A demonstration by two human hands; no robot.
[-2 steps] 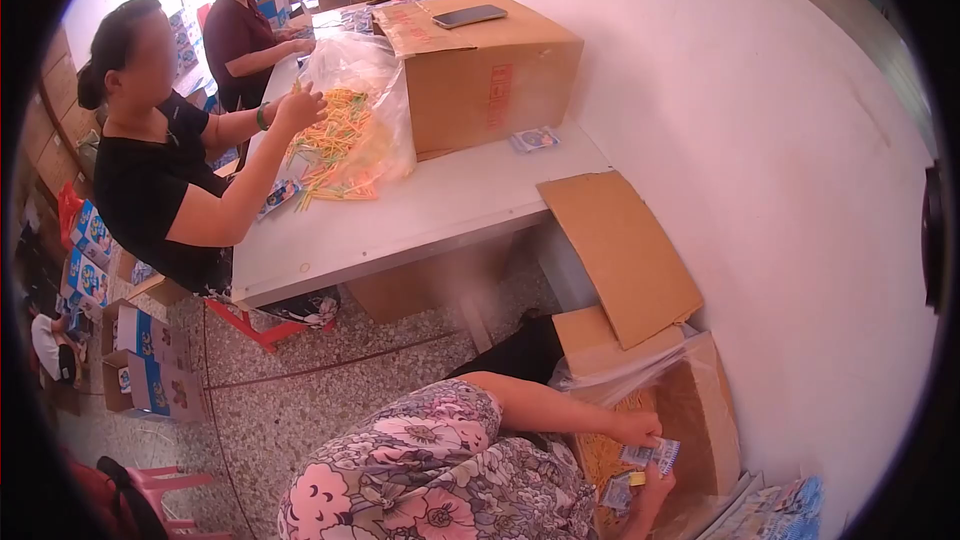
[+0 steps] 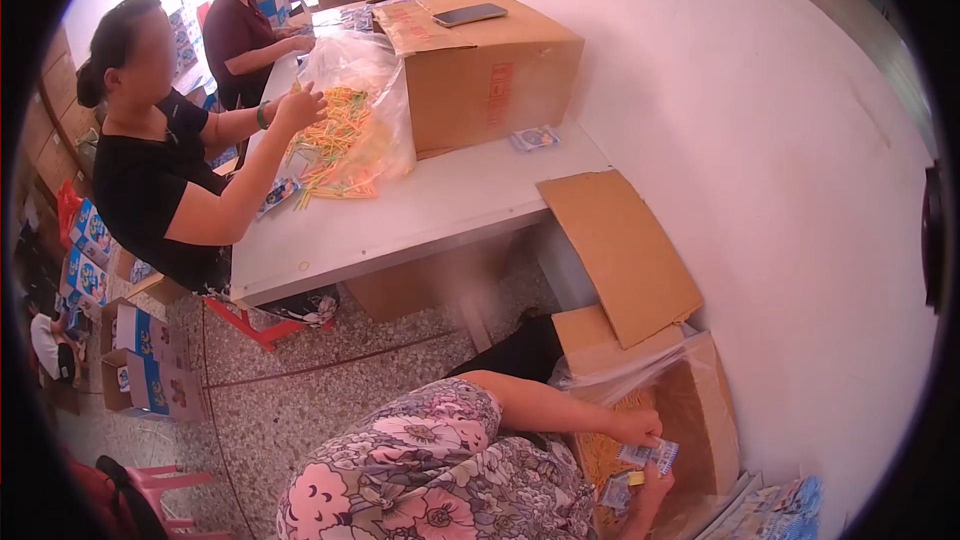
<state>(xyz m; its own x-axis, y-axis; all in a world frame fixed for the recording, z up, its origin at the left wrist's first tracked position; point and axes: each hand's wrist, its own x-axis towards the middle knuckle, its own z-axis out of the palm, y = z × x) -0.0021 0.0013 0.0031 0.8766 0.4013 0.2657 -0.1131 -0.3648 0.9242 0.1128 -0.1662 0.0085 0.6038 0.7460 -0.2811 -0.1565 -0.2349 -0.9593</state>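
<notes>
Over an open cardboard box (image 2: 712, 390) at the lower right, both my hands are at a small blue-and-white printed packet (image 2: 634, 455). My left hand (image 2: 636, 427) pinches its upper edge. Fingers of my right hand (image 2: 653, 488) close on its right side. Just below lies a second clear-and-blue packet (image 2: 616, 493) with a yellow patch, close to my right hand; whether that hand also holds it I cannot tell. Inside the box, which has a clear plastic liner (image 2: 625, 370), thin yellow sticks (image 2: 603, 452) lie under my hands.
A white table (image 2: 450, 210) bears a pile of yellow and green sticks (image 2: 340, 140), a large carton (image 2: 490, 90) and a phone (image 2: 470, 14). Two co-workers are at its left side. Stacked printed packets (image 2: 775, 515) lie beside my box, near the wall.
</notes>
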